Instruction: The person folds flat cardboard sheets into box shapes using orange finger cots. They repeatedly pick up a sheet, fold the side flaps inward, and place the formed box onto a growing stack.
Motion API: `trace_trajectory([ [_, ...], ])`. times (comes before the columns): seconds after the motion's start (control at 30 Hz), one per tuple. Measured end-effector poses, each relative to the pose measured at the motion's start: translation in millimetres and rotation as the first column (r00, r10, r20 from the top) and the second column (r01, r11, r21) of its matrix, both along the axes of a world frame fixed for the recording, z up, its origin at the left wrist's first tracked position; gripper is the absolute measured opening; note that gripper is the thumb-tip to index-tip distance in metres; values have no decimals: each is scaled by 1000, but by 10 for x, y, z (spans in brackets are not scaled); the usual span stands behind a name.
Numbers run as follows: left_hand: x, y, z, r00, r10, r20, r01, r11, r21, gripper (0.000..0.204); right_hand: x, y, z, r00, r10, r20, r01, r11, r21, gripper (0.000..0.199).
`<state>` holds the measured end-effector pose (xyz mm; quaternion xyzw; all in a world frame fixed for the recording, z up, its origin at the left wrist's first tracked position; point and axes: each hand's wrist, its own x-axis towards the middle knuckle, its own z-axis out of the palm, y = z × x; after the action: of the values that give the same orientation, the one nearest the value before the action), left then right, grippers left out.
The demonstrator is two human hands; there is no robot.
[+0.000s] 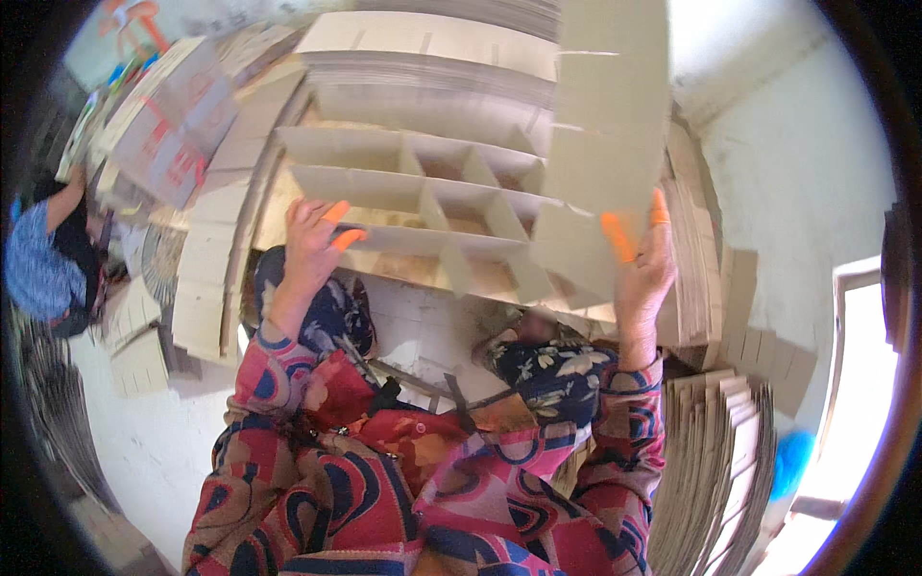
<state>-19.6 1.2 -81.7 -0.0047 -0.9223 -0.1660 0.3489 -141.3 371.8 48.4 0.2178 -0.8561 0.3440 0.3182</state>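
My right hand (pixel 645 274) grips the lower right edge of a tall, slotted cardboard strip (pixel 605 115), with orange covers on its thumb and finger. The raised strip hides part of what lies behind it. Below and left of it stands a cardboard divider grid (pixel 471 192), made of thin strips crossing upright into open cells. My left hand (pixel 312 240) is at the left end of the grid's nearest strip. Its orange-covered thumb and forefinger are apart; whether they touch the strip is hard to see.
Stacked cardboard strips (pixel 427 72) lie beyond the grid. More stacks stand at lower right (pixel 715 470) and along the left. A printed carton (pixel 173 130) sits at upper left, and another person (pixel 48 254) is at far left. A white wall (pixel 792 163) rises on the right.
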Motion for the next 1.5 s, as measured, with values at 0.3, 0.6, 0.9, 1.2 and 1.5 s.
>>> trace_trajectory([
  [0.3,55,-90,-58,1000,-12,-15,14,994,111,34,254,-1443,-21,813,451,368,-481,877,-11,68],
  [0.6,14,-129,-136,996,-79,-43,86,970,226,25,188,-1869,-60,779,432,454,-514,855,67,65],
  [0.9,3,-133,-144,997,-75,-30,80,961,266,21,189,-1953,15,756,432,491,-541,835,99,62],
  [1.2,-4,-116,-127,997,-71,-17,73,952,296,14,-5,-1940,-168,760,574,305,-625,775,96,59],
  [1.5,-14,-146,-167,996,-84,-17,85,951,297,12,163,-1977,-105,757,450,473,-578,800,163,62],
])
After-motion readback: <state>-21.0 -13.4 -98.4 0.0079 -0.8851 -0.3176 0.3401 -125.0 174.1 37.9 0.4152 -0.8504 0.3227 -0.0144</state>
